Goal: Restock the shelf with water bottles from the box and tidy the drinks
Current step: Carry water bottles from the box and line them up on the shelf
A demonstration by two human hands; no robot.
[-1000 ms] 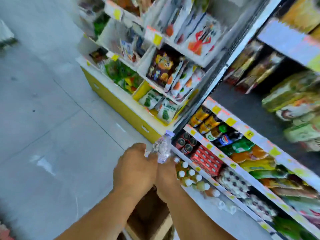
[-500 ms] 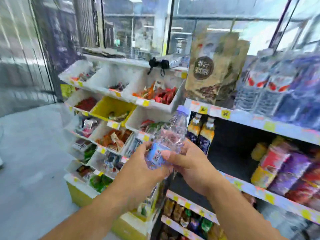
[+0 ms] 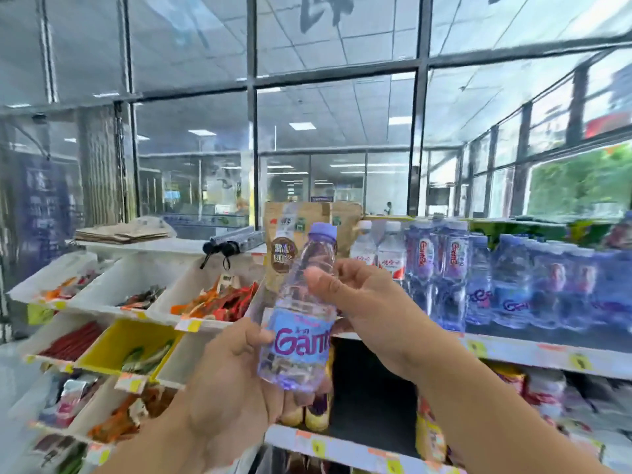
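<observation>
shop shelf point(image 3: 533, 352) behind, both hands raised, gripping water bottle point(image 3: 301, 323)

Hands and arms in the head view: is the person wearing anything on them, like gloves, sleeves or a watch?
No. The left hand and right hand are bare, with no gloves or rings showing. Both forearms are uncovered down to the frame's edge: no sleeves, watch or wristband in sight. Fingernails are short and plain.

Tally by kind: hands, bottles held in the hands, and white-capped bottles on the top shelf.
Hands: 2, left hand and right hand
Held purple-capped bottle: 1
White-capped bottles: 2
Total: 5
</observation>
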